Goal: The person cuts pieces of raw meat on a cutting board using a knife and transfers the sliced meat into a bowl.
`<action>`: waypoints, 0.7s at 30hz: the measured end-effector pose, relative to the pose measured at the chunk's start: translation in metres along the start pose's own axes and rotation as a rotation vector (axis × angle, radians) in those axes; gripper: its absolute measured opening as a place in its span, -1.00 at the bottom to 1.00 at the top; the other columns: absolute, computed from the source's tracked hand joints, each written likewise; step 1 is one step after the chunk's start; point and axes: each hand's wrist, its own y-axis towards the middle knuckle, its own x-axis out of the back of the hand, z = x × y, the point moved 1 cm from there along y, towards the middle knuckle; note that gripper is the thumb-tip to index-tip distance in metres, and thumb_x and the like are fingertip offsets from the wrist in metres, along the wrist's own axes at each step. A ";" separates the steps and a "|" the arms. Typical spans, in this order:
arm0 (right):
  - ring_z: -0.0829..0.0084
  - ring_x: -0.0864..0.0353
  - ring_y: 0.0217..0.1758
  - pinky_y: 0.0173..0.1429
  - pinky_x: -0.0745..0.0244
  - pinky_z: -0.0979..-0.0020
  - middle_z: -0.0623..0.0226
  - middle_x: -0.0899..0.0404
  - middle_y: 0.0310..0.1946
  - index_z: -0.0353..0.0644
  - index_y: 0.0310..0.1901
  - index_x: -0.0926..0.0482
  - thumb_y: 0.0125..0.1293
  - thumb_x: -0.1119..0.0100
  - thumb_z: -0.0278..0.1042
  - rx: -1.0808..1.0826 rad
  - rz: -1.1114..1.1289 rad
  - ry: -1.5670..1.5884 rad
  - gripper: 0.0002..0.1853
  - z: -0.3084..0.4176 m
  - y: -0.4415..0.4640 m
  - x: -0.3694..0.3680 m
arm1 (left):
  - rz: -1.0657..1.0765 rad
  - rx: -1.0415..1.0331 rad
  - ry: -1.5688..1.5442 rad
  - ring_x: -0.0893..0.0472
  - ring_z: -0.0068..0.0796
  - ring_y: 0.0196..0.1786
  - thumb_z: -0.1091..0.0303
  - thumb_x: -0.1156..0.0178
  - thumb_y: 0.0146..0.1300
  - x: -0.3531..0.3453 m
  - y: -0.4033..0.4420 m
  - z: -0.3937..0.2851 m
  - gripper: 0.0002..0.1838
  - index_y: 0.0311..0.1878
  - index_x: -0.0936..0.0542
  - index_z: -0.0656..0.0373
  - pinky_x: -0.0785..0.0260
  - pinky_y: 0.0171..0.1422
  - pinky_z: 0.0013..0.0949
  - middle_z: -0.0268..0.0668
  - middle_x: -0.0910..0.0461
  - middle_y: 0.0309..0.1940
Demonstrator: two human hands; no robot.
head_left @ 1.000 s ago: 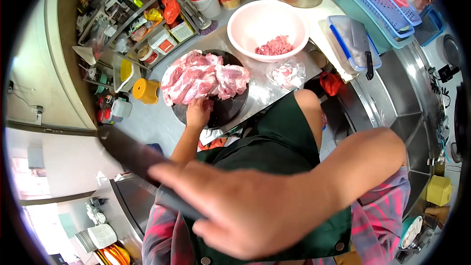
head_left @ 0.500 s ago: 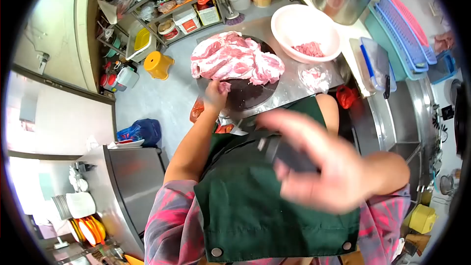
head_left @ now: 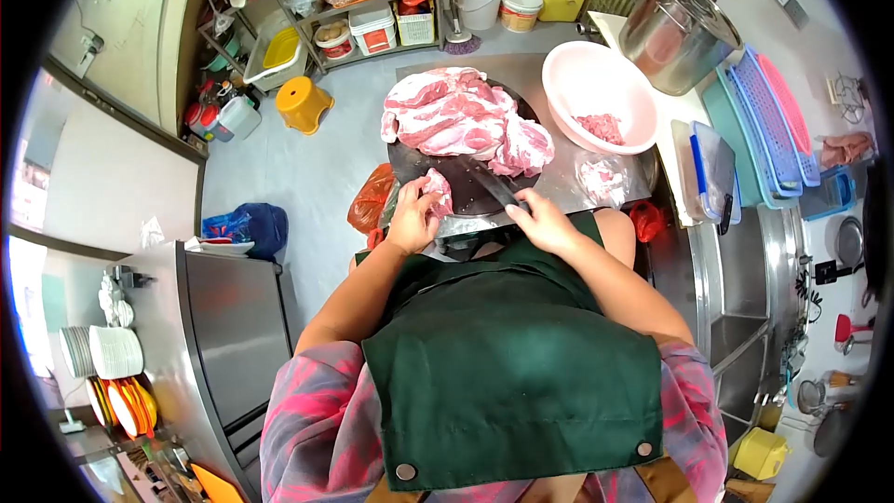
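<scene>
My left hand [head_left: 413, 214] has its fingers on a small piece of pink meat [head_left: 437, 192] at the near left edge of the round dark board [head_left: 470, 197]. In my right hand [head_left: 542, 221] is the handle of a knife [head_left: 494, 183], whose blade points forward and left over the board. A large slab of raw meat [head_left: 452, 112] covers the far part of the board, beyond both hands. To the right, a pink bowl [head_left: 596, 79] holds cut meat [head_left: 601, 128], and a clear plastic bag with pale scraps [head_left: 602, 181] lies near it.
A steel pot [head_left: 675, 33] and a clear box [head_left: 714, 172] with another knife on it stand at the right, beside stacked baskets [head_left: 765, 126]. A yellow stool [head_left: 304, 104] is on the floor at the left. Shelves and buckets [head_left: 480, 0] stand beyond the steel table [head_left: 521, 67].
My right hand has swung forward from near my body to the board, bringing the knife. My left hand remains by the small meat piece. The camera view has shifted.
</scene>
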 end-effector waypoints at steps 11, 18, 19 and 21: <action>-0.06 -0.57 -0.14 -0.06 -0.44 0.10 -0.07 -0.59 -0.28 -0.24 -0.03 -0.50 0.43 0.15 -0.07 0.079 0.059 -0.103 -0.60 -0.011 0.032 -0.036 | 0.026 0.111 -0.013 -0.50 -0.01 -0.05 0.36 -0.36 -0.08 0.000 0.021 -0.001 -0.58 -0.07 -0.54 0.15 -0.37 0.11 -0.15 -0.09 -0.50 -0.14; 0.06 -0.61 -0.27 -0.15 -0.47 0.23 0.00 -0.60 -0.37 -0.29 0.00 -0.48 0.43 0.08 -0.16 0.079 -0.050 0.091 -0.65 -0.032 0.025 -0.032 | 0.065 0.785 -0.418 -0.57 -0.41 -0.45 0.46 -0.27 0.12 -0.013 0.047 0.033 -0.90 -0.33 -0.58 0.27 -0.41 -0.33 -0.33 -0.27 -0.56 -0.51; 0.12 -0.61 -0.31 -0.17 -0.47 0.26 0.04 -0.59 -0.41 -0.30 0.00 -0.48 0.43 0.07 -0.17 0.047 -0.055 0.124 -0.65 -0.034 0.024 -0.031 | 0.076 0.857 -0.663 -0.56 -0.53 -0.49 0.49 -0.24 0.16 -0.019 0.047 0.048 -0.93 -0.37 -0.56 0.28 -0.41 -0.35 -0.43 -0.34 -0.58 -0.52; 0.27 -0.58 -0.40 -0.22 -0.47 0.32 0.15 -0.56 -0.49 -0.32 0.02 -0.47 0.44 0.07 -0.17 0.017 -0.083 0.162 -0.64 -0.032 0.022 -0.024 | -0.027 1.078 -1.119 -0.59 -0.52 -0.42 0.50 -0.21 0.21 -0.025 0.045 0.054 -0.95 -0.29 -0.54 0.22 -0.48 -0.27 -0.45 -0.35 -0.60 -0.43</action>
